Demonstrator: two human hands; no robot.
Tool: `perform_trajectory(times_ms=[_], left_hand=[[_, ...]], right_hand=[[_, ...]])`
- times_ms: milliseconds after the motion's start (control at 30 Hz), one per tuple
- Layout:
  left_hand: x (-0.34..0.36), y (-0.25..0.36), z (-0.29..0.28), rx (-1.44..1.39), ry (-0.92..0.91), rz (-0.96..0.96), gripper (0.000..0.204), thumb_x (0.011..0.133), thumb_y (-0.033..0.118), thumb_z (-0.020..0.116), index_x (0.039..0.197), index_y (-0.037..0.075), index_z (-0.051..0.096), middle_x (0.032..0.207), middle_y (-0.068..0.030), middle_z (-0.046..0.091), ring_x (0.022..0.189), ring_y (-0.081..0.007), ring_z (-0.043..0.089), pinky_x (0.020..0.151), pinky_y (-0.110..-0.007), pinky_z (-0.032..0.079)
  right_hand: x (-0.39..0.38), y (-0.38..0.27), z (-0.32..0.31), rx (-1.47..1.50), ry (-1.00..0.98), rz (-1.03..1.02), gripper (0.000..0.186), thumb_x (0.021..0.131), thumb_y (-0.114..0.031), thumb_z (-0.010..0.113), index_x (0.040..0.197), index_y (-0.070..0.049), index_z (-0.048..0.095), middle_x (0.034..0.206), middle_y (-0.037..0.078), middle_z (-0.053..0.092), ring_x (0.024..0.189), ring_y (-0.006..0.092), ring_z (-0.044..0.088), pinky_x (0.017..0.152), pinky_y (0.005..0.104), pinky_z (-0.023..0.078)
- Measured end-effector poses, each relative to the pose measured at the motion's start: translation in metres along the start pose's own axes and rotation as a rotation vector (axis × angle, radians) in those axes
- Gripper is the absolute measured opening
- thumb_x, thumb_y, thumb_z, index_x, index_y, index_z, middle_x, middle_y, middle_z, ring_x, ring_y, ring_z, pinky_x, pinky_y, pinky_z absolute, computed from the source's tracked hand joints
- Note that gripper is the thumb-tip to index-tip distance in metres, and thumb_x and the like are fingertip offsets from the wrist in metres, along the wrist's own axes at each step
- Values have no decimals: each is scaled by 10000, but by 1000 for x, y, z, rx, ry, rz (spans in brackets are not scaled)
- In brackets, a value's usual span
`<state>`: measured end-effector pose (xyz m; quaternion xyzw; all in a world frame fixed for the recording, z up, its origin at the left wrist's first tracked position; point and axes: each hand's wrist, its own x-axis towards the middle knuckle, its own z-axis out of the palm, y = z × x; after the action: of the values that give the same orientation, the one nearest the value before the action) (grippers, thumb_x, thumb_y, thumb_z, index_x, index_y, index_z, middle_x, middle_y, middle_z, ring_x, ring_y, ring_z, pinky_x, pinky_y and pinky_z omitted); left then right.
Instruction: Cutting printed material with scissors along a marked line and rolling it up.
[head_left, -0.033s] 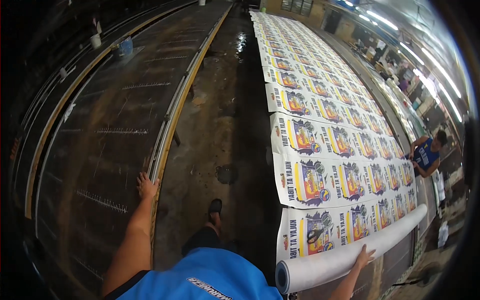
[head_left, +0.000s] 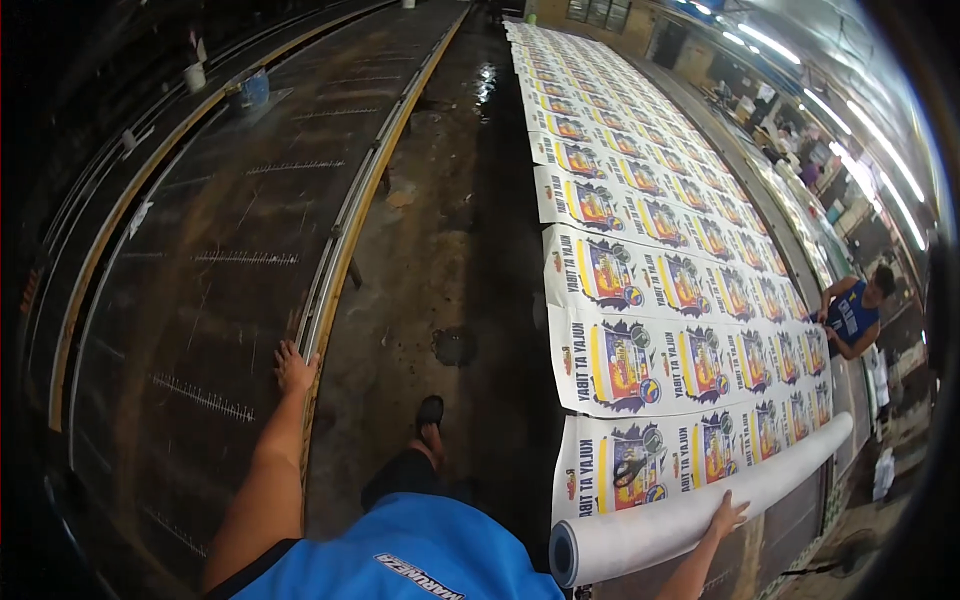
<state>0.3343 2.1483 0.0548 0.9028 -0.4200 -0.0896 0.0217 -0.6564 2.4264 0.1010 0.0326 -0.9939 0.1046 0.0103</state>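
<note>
My left hand (head_left: 295,370) rests open with fingers spread on the metal-railed edge of the long dark table (head_left: 180,320) at left. My right hand (head_left: 726,512) lies on a large white roll (head_left: 620,540) across the near end of the right-hand table, fingers apart and curved over its surface. Just behind the roll, printed white sheets (head_left: 595,260) with colourful repeated designs cover that table in long rows. Black-handled scissors (head_left: 628,472) lie on the nearest sheet.
A dark, partly wet walkway (head_left: 430,250) runs between both tables, my foot (head_left: 430,425) in it. A person (head_left: 850,315) in a blue sleeveless top leans at the right table's far side. A blue container (head_left: 255,90) and white bucket (head_left: 195,78) stand at upper left.
</note>
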Motion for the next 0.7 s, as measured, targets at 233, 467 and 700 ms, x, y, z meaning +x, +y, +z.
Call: perform_trajectory(times_ms=[233,467,700], left_hand=[[7,7,1,-11,53,27,871,898,509,624,1531,40,253,1620,-165,209,1478,-379,231,1125,-589,326],[-11,-14,6,-320,175,-31,867,818,495,721,1492,80,367,1605,-174,239,1489,-373,200,1141,-586,274],[-7,1,23,-200,252,18,942,766,500,749,1475,7,374,1556,-234,295,1427,-464,273,1069,-659,322]], right_hand=[[6,-2,-6,9,23,-17,937,816,-769,520,1577,-336,188,1606,231,198,1351,522,384,1078,619,337],[-7,-129,46,385,-329,-387,1005,797,-741,567,1577,-202,232,1532,271,312,1356,430,407,1094,556,356],[-338,-466,175,-44,-491,-1431,776,913,-560,494,1577,-275,210,1596,98,156,1440,307,232,1088,542,375]])
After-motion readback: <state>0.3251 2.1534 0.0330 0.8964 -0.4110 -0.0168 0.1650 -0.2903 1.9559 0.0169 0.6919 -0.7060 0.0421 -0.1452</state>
